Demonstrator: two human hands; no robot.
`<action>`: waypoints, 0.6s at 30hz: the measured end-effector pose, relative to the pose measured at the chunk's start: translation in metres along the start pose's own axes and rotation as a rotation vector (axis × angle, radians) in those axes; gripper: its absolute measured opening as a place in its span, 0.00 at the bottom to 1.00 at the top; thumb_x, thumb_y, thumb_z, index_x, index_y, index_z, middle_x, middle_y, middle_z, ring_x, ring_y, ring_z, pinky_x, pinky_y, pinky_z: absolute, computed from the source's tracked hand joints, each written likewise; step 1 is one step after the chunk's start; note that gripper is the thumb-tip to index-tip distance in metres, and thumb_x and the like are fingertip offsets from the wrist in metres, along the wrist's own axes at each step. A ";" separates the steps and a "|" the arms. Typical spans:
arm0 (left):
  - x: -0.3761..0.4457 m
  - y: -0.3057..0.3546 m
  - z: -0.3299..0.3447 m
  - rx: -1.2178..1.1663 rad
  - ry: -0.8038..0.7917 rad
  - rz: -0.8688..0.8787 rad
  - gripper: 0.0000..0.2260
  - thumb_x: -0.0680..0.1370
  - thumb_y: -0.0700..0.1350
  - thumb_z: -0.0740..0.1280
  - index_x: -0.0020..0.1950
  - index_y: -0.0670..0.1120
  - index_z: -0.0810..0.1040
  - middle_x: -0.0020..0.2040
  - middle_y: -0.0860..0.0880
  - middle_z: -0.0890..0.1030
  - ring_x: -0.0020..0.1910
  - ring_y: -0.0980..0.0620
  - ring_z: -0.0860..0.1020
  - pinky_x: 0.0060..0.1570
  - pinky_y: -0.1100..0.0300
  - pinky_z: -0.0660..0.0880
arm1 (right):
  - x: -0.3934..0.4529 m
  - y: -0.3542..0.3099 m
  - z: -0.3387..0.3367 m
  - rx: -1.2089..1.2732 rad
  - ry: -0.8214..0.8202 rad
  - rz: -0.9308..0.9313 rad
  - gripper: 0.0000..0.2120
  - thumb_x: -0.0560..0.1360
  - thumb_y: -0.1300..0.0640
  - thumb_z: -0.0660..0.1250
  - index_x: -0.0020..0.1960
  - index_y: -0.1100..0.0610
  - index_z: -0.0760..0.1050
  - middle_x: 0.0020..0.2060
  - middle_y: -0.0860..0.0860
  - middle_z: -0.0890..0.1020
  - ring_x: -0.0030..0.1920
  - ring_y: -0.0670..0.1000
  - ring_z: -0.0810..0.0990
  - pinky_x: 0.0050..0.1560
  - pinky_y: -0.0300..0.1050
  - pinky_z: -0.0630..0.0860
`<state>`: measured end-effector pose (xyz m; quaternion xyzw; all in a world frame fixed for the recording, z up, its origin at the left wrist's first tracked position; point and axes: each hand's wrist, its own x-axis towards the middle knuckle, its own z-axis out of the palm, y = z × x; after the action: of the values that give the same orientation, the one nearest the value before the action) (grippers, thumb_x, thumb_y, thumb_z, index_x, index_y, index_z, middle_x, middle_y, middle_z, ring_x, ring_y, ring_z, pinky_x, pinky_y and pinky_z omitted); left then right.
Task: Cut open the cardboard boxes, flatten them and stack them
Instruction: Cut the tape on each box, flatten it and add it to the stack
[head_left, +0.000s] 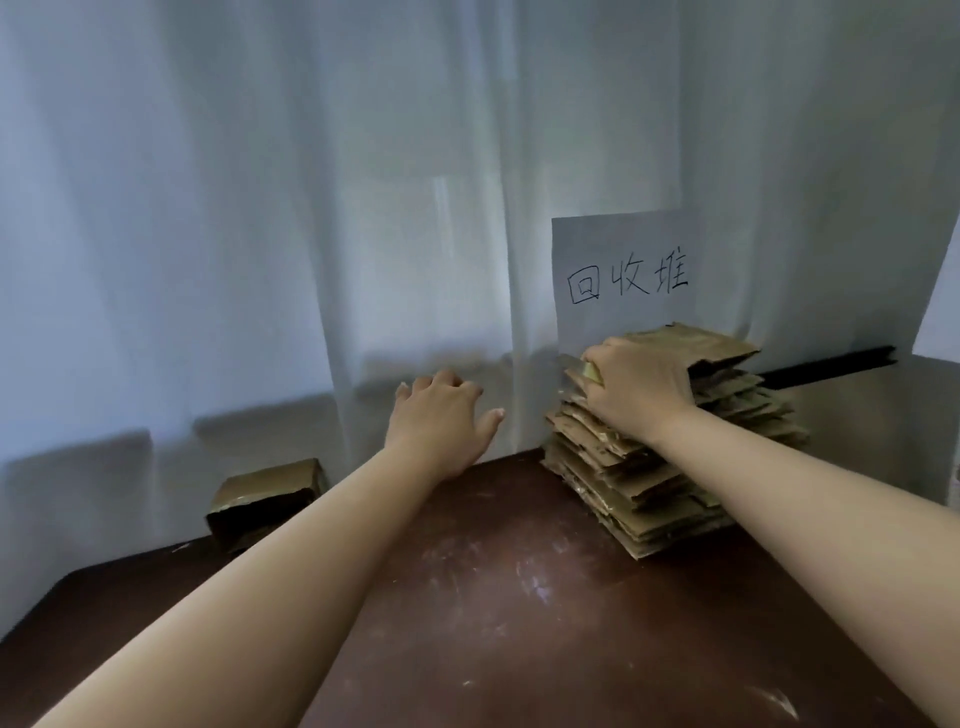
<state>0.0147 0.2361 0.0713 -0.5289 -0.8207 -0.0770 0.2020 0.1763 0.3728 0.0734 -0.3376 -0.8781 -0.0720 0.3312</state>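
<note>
while right hand (636, 387) presses cardboard stack (670, 467), left hand (441, 421) hovers open

Both arms outstretched, hands palm-down

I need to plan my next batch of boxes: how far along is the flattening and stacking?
Mostly done: a tall stack of flattened cardboard stands on the table under the handwritten sign. In hand: the right hand rests on the top piece; the left hand is free. Left: one unflattened box at the table's far left.
</note>
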 end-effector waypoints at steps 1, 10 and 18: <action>-0.008 -0.016 -0.002 -0.005 0.006 -0.020 0.23 0.81 0.60 0.54 0.71 0.50 0.70 0.69 0.46 0.70 0.68 0.42 0.67 0.69 0.45 0.62 | 0.004 -0.018 0.003 0.028 -0.019 -0.017 0.09 0.79 0.57 0.57 0.49 0.57 0.76 0.46 0.51 0.77 0.42 0.54 0.75 0.33 0.42 0.65; -0.094 -0.164 0.026 0.050 -0.105 -0.270 0.22 0.79 0.58 0.59 0.70 0.50 0.70 0.67 0.46 0.71 0.67 0.43 0.67 0.68 0.47 0.63 | 0.008 -0.179 0.073 0.179 -0.244 -0.188 0.07 0.78 0.58 0.60 0.49 0.55 0.77 0.47 0.54 0.80 0.48 0.59 0.78 0.40 0.44 0.66; -0.114 -0.231 0.076 0.001 -0.150 -0.365 0.24 0.79 0.56 0.61 0.73 0.49 0.66 0.67 0.44 0.70 0.66 0.41 0.67 0.66 0.48 0.66 | -0.005 -0.241 0.144 0.195 -0.337 -0.233 0.07 0.78 0.55 0.60 0.48 0.54 0.76 0.48 0.54 0.81 0.50 0.61 0.78 0.40 0.45 0.66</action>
<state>-0.1708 0.0680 -0.0242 -0.3756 -0.9157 -0.0722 0.1235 -0.0524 0.2372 -0.0172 -0.2077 -0.9569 0.0327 0.2004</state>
